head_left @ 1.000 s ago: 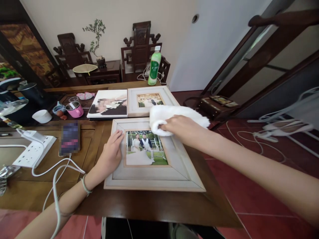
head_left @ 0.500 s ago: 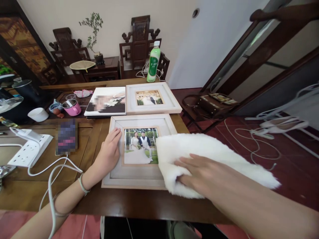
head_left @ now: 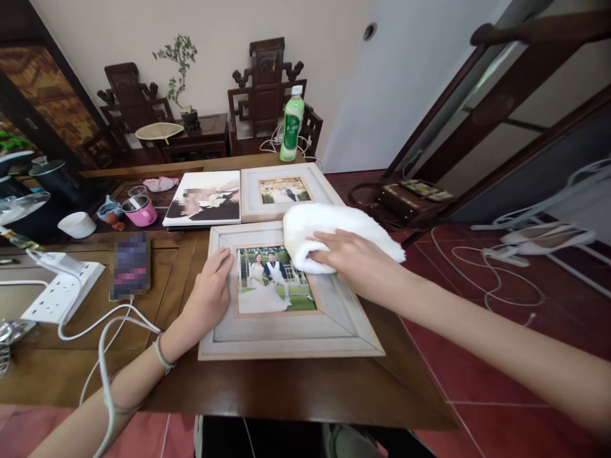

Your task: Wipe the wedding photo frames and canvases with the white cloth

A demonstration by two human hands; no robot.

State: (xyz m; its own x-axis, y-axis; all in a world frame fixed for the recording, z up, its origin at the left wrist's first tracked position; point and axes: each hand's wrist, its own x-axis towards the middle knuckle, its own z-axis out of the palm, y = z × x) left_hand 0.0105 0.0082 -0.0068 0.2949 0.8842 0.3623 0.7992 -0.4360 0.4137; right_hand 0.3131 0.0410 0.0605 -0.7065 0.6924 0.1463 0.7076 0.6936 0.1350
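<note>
Currently, the white cloth [head_left: 329,222] lies over the upper right part of the near picture frame [head_left: 286,340], having moved away from the person since the preceding view, where it covered the lower right; the lower right border and most of the inner photograph are thus exposed, while the photograph's upper right corner is hidden. The right hand [head_left: 351,254] is partly closed, its fingers bunched on the cloth's folded edge and the thumb side tucked towards the fold. The left hand [head_left: 207,296] is unclenched, fingers extended close together against the frame's left border, and has not shifted from that side. The near frame rests flat on the worktop [head_left: 267,388], close to the person. Beyond it lies the far picture frame [head_left: 252,210], beside a photo-covered panel [head_left: 217,203]; the cloth overlaps the far frame's near edge in view, though contact there cannot be judged. Counted on the worktop: two picture frames, one such panel, one cloth, one green bottle [head_left: 291,130] upright behind the far frame, one pink mug [head_left: 146,213], one white cup [head_left: 77,224], one phone [head_left: 130,266] with blurred surface, and one power strip [head_left: 57,302] at the left.
</note>
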